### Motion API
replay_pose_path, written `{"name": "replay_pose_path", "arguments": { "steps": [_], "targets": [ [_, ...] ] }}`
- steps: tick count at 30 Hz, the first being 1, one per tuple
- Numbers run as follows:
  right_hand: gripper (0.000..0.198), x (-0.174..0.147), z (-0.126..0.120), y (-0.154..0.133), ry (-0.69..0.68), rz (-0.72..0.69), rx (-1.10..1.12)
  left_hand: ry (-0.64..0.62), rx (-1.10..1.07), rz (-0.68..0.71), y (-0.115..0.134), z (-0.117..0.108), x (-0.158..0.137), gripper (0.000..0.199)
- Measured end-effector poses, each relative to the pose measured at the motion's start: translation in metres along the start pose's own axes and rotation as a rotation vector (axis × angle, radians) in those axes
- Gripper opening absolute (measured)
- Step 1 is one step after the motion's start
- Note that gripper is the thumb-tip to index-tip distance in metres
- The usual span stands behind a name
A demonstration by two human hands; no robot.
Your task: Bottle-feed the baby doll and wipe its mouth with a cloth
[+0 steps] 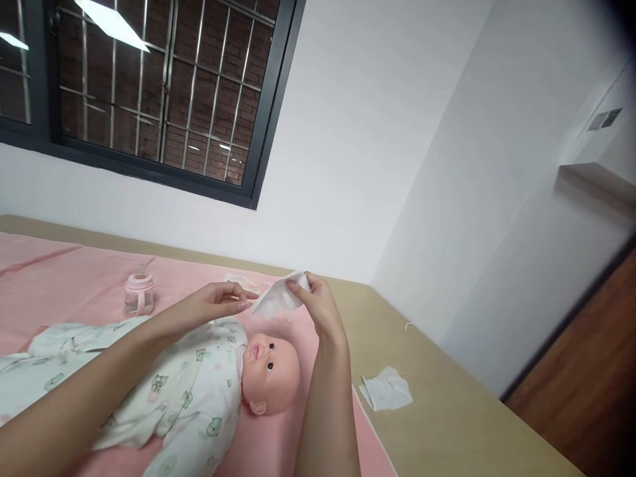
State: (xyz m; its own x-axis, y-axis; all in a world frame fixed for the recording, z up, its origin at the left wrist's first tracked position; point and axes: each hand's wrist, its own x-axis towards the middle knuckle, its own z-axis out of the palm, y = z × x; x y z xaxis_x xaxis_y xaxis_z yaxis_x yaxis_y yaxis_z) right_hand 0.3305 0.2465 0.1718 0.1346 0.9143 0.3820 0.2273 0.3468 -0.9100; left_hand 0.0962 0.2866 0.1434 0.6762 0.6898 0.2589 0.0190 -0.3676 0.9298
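Observation:
A white tissue [275, 297] is pinched between the thumb and fingers of my right hand [318, 301], in the air above the pink sheet. My left hand [223, 301] is at the tissue's left corner, fingers stretched towards it and thumb apart, with no clear grip showing. Below my hands a baby doll [275, 374] lies on its back, its head between my forearms. It wears a white outfit [199, 391] with green animal prints. My left forearm crosses over the doll's body and hides part of it.
A pink baby bottle [140, 291] stands upright on the pink sheet [183, 275]. Behind my left hand lies a small clear packet [242, 283]. A crumpled white tissue [386, 389] rests on the wooden tabletop [427, 424] at right. Wall and barred window [163, 86] stand behind.

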Motion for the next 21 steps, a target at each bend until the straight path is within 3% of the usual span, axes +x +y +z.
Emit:
{"name": "replay_pose_path", "arguments": {
  "steps": [4,6,9,13,16,21],
  "targets": [
    [0.029,-0.013,0.018,-0.026,-0.064,0.020,-0.134,0.177,-0.063,0.042,0.002,0.008,-0.003,0.045],
    [0.025,-0.018,0.029,-0.034,-0.064,0.008,-0.207,0.169,-0.038,0.075,0.006,0.011,-0.005,0.051],
    [0.022,-0.022,0.043,-0.039,-0.059,0.012,-0.245,0.143,0.068,0.058,0.011,0.008,-0.010,0.034],
    [0.034,-0.020,0.047,-0.038,-0.079,0.019,-0.154,0.014,0.038,0.029,0.015,-0.005,-0.017,0.032],
    [0.039,-0.019,0.046,-0.037,-0.082,0.021,-0.112,0.013,0.093,0.152,0.019,-0.012,-0.021,0.028],
    [0.039,-0.022,0.050,-0.039,-0.211,0.066,-0.135,0.202,0.249,0.350,0.024,-0.012,-0.028,0.022]
  ]
}}
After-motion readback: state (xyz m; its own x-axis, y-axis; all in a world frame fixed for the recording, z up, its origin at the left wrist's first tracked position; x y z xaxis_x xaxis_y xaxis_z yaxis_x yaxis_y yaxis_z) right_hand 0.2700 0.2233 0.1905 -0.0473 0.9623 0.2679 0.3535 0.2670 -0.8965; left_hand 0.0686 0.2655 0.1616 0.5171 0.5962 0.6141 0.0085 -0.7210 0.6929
